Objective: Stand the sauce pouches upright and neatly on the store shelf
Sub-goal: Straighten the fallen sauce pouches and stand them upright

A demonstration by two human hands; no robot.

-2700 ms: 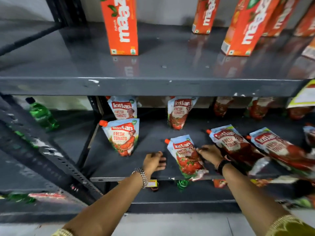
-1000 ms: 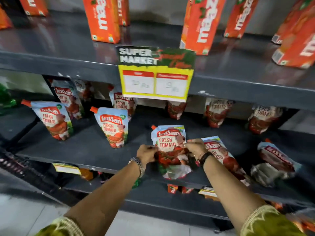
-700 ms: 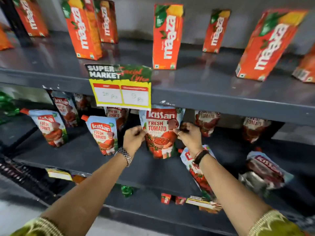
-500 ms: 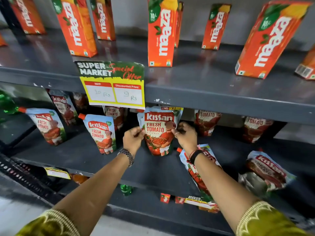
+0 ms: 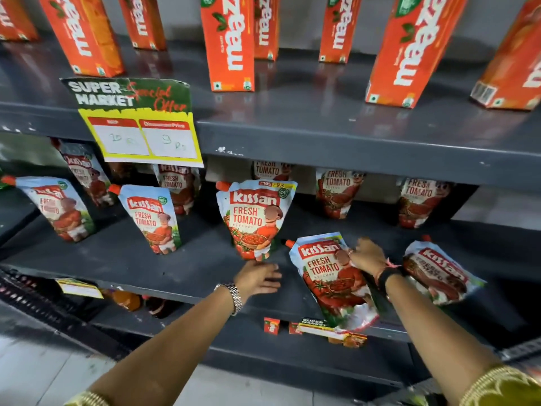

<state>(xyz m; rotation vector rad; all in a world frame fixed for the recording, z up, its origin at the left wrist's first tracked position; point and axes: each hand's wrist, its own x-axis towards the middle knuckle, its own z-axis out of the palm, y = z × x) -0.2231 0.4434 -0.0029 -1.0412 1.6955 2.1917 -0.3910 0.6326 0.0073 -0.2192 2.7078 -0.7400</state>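
Observation:
A Kissan tomato sauce pouch (image 5: 255,218) stands upright at the middle of the dark shelf (image 5: 164,276), free of both hands. My left hand (image 5: 257,278) hovers just below it, fingers apart and empty. To the right a second pouch (image 5: 328,276) lies flat, its bottom hanging over the shelf's front edge. My right hand (image 5: 367,254) rests on its upper right part; whether the fingers grip it is unclear. Another flat pouch (image 5: 439,272) lies further right. Two upright pouches (image 5: 153,219) (image 5: 60,208) stand at the left, and several more stand along the back.
A yellow and green price sign (image 5: 137,124) hangs from the upper shelf's edge. Orange Maaza juice cartons (image 5: 228,45) stand on the upper shelf. Small red packets (image 5: 271,326) and a label sit on the lower shelf.
Both hands let go of the pouch they stood upright at the middle. My right hand moved right and down onto the lying pouch; my left hand dropped below the standing one.

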